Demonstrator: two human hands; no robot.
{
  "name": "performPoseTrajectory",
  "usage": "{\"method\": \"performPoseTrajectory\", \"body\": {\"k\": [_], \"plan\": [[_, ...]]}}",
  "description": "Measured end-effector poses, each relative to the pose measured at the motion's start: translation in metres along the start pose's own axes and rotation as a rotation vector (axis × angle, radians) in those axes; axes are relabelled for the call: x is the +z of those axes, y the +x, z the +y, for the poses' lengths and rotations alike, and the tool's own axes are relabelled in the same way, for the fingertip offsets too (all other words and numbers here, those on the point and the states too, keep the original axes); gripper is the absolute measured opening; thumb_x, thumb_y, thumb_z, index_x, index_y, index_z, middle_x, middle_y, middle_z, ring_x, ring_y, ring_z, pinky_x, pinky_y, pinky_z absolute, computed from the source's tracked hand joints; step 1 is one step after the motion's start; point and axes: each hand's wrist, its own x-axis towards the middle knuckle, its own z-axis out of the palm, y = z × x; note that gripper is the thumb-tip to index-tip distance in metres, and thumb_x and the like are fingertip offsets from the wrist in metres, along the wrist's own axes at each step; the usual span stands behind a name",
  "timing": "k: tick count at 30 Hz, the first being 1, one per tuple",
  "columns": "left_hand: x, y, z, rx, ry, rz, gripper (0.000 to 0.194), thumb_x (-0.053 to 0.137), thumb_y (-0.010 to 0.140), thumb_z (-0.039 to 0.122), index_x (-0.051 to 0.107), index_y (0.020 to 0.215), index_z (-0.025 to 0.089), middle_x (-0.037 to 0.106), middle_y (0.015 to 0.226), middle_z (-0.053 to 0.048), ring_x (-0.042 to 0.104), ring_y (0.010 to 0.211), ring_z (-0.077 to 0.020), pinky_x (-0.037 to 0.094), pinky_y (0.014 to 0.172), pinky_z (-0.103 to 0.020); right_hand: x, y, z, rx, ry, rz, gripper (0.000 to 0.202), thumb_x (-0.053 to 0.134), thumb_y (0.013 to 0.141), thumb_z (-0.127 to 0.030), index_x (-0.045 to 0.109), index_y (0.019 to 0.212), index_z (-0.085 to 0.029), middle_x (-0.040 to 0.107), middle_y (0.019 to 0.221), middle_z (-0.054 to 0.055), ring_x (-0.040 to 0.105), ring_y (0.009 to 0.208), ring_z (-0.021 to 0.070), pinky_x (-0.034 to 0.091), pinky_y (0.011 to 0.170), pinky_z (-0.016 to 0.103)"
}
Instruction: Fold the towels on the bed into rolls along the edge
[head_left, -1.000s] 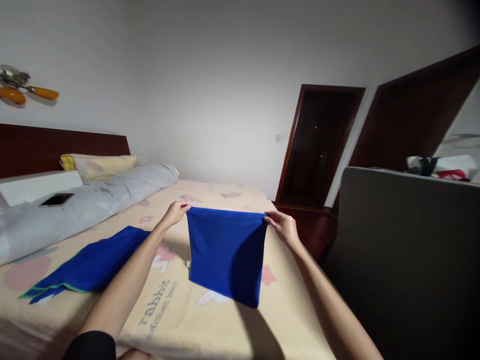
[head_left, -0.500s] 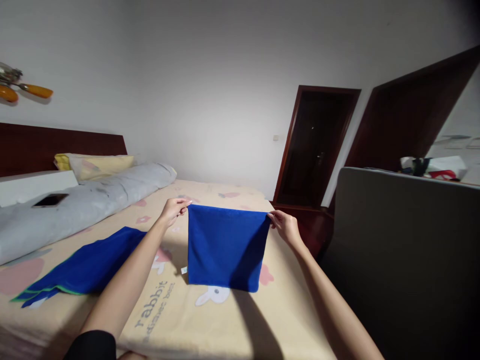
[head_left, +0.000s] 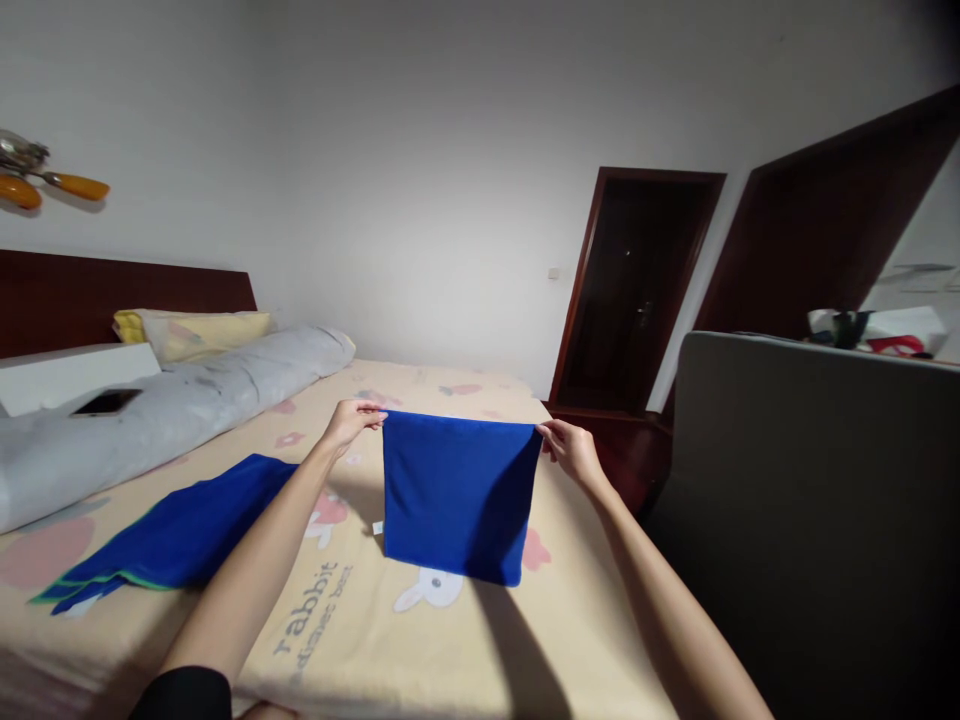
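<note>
A square blue cloth hangs spread out over the bed, held by its two upper corners. The fingers of my left hand pinch the upper left corner, and those of my right hand pinch the upper right one. A small white tag sticks out from the cloth's left edge, low down. Under and beside my left forearm lies another blue cloth with green edging, loosely layered on the bed.
The bed has a cream sheet with rabbit prints. A long grey roll bears a phone, with a yellow pillow behind. To the right stands a dark grey panel; a brown door is at the back.
The hanging cloth has shifted very slightly, its left edge a little to the right with my left hand. Both hands keep their pinch on the corners.
</note>
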Motion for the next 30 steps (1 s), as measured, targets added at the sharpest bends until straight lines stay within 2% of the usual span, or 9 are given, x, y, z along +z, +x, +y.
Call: {"method": "performPoseTrajectory", "body": {"k": [4,11,16,19,22,25,30], "plan": [[-0.003,0.001,0.004,0.09,0.127,0.028,0.023,0.081,0.057,0.036,0.072,0.069,0.018,0.064,0.054,0.0,0.057,0.053,-0.0156,0.046,0.055,-0.028,-0.001,0.006,0.0,0.004,0.012,-0.019,0.06,0.044,0.077,-0.078,0.063,0.066,-0.022,0.059,0.046,0.0,0.048,0.035,0.0123,0.04,0.045,0.025],[-0.005,-0.005,0.012,0.208,0.269,0.056,0.021,0.074,0.066,0.041,0.069,0.061,0.021,0.064,0.06,0.001,0.055,0.059,-0.0144,0.041,0.061,-0.025,-0.002,0.009,-0.001,0.043,0.092,-0.025,0.06,0.051,0.074,-0.079,0.061,0.059,-0.022,0.057,0.044,-0.001,0.046,0.035,0.0111,0.038,0.043,0.024],[-0.003,-0.005,0.011,0.193,0.242,0.061,0.033,0.071,0.067,0.049,0.061,0.053,0.02,0.053,0.048,0.004,0.048,0.051,-0.0111,0.036,0.051,-0.022,0.005,0.012,0.005,0.113,0.238,-0.008,0.057,0.061,0.068,-0.076,0.066,0.062,-0.019,0.058,0.042,-0.001,0.044,0.031,0.0087,0.037,0.04,0.022],[0.001,-0.004,0.009,0.135,0.179,0.042,0.037,0.069,0.069,0.053,0.061,0.058,0.019,0.048,0.042,0.007,0.041,0.038,-0.0083,0.031,0.042,-0.021,0.015,0.02,0.012,0.186,0.38,0.01,0.06,0.065,0.065,-0.076,0.066,0.065,-0.016,0.064,0.048,0.003,0.052,0.033,0.0124,0.04,0.036,0.023],[0.006,-0.002,0.006,0.087,0.096,0.045,0.04,0.068,0.07,0.056,0.06,0.065,0.017,0.057,0.047,0.003,0.049,0.036,-0.0092,0.031,0.04,-0.02,0.027,0.031,0.021,0.24,0.531,0.031,0.056,0.069,0.066,-0.071,0.064,0.069,-0.015,0.07,0.058,0.009,0.064,0.044,0.0177,0.049,0.041,0.025],[0.01,0.005,0.001,0.067,0.016,0.087,0.042,0.068,0.071,0.057,0.059,0.072,0.016,0.068,0.059,-0.004,0.062,0.045,-0.0133,0.034,0.041,-0.02,0.041,0.043,0.03,0.268,0.649,0.044,0.045,0.075,0.069,-0.06,0.063,0.071,-0.016,0.071,0.061,0.01,0.069,0.052,0.0198,0.056,0.049,0.028],[0.013,0.029,-0.008,0.067,-0.078,0.17,0.037,0.069,0.074,0.05,0.056,0.075,0.016,0.072,0.067,-0.008,0.071,0.059,-0.019,0.049,0.051,-0.024,0.068,0.068,0.037,0.272,0.751,0.038,0.038,0.078,0.07,-0.051,0.063,0.071,-0.017,0.071,0.061,0.007,0.072,0.062,0.0222,0.061,0.063,0.034]]}}
